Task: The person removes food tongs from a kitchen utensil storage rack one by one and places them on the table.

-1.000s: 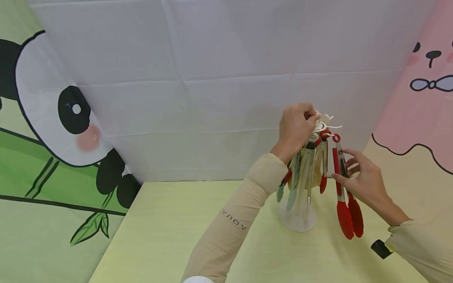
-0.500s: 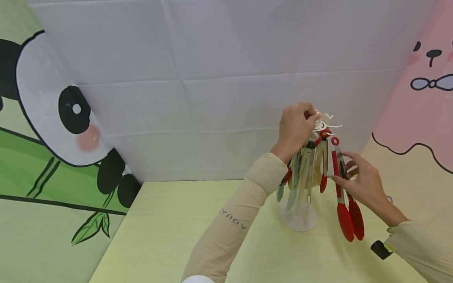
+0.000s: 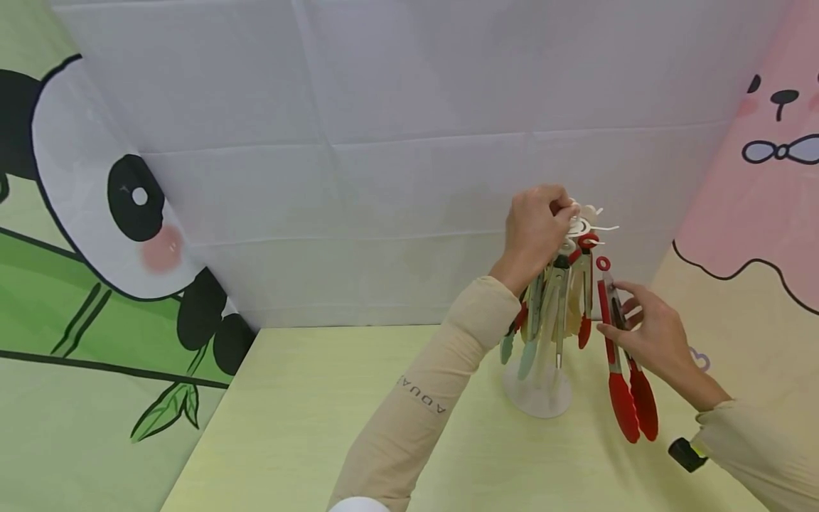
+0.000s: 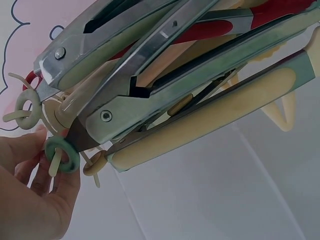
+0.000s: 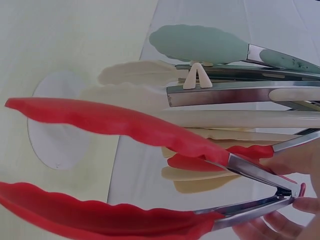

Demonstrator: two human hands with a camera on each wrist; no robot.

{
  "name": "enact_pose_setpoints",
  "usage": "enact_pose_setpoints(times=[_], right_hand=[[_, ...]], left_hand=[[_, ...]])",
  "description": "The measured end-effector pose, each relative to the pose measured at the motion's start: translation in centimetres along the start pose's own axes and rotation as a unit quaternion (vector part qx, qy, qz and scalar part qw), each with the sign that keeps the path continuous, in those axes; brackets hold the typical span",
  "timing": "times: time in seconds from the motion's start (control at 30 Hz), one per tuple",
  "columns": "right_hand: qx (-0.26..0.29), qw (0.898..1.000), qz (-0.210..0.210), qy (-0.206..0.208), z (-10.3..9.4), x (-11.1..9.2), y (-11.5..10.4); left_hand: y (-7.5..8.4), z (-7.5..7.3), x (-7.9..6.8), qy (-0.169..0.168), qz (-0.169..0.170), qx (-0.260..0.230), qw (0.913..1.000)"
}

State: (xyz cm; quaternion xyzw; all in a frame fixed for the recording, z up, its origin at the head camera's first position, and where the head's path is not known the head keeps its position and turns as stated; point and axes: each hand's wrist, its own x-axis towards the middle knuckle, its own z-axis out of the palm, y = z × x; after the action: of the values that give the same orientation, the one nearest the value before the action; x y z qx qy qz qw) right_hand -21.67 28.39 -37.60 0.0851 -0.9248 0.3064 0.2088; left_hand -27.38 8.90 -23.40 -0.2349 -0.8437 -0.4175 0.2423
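My left hand (image 3: 536,226) grips the top of a white hanging rack (image 3: 540,398) with a round base and hooks around its head. Several tongs hang from it by ring ends, among them grey-green tongs (image 4: 165,90), yellow-handled tongs (image 4: 215,120) and a smaller red pair (image 3: 585,331). In the left wrist view, that hand is right beside a green ring on a hook. My right hand (image 3: 659,338) pinches a pair of red-tipped tongs (image 3: 621,405) between thumb and fingers, right of the rack. These tongs point downward, their arms spread, with their red ring below hook height.
A pale yellow-green table (image 3: 358,398) carries the rack. Behind it hangs a white cloth (image 3: 384,178). At left is a panda-print cloth (image 3: 83,192), at right a pink bear print (image 3: 755,206). A black object (image 3: 687,455) shows at my right sleeve.
My right hand has lowered the red tongs and shifted slightly left, so their ring now sits lower and away from the hook tip. The left hand keeps its place on the rack.
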Motion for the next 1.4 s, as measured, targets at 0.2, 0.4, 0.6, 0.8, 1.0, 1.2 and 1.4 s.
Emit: enact_pose_setpoints(times=[0.2,0.4,0.6,0.8,1.0,1.2,1.4], right_hand=[[-0.003,1.000,0.006,-0.004,0.2,-0.1,0.1],[-0.004,1.000,0.010,-0.007,0.3,-0.1,0.4],[-0.004,1.000,0.014,-0.010,0.6,-0.2,0.7],[-0.005,1.000,0.015,-0.014,0.8,-0.4,0.8],[-0.003,0.999,0.017,-0.029,0.9,-0.6,0.9],[-0.008,0.999,0.011,-0.031,1.2,-0.7,1.3],[-0.010,0.999,0.014,-0.030,1.5,-0.9,1.6]], left_hand=[[0.1,0.0,0.0,0.000,-0.004,0.001,1.0000],[0.1,0.0,0.0,0.002,-0.001,0.002,1.0000],[0.1,0.2,-0.1,0.001,-0.006,-0.002,1.0000],[0.1,0.2,-0.1,0.001,-0.006,0.001,1.0000],[0.1,0.1,-0.1,0.004,-0.003,-0.007,1.0000],[0.1,0.1,-0.1,0.010,-0.002,-0.004,0.9999],[0.1,0.2,0.0,0.010,-0.002,0.001,0.9999]])
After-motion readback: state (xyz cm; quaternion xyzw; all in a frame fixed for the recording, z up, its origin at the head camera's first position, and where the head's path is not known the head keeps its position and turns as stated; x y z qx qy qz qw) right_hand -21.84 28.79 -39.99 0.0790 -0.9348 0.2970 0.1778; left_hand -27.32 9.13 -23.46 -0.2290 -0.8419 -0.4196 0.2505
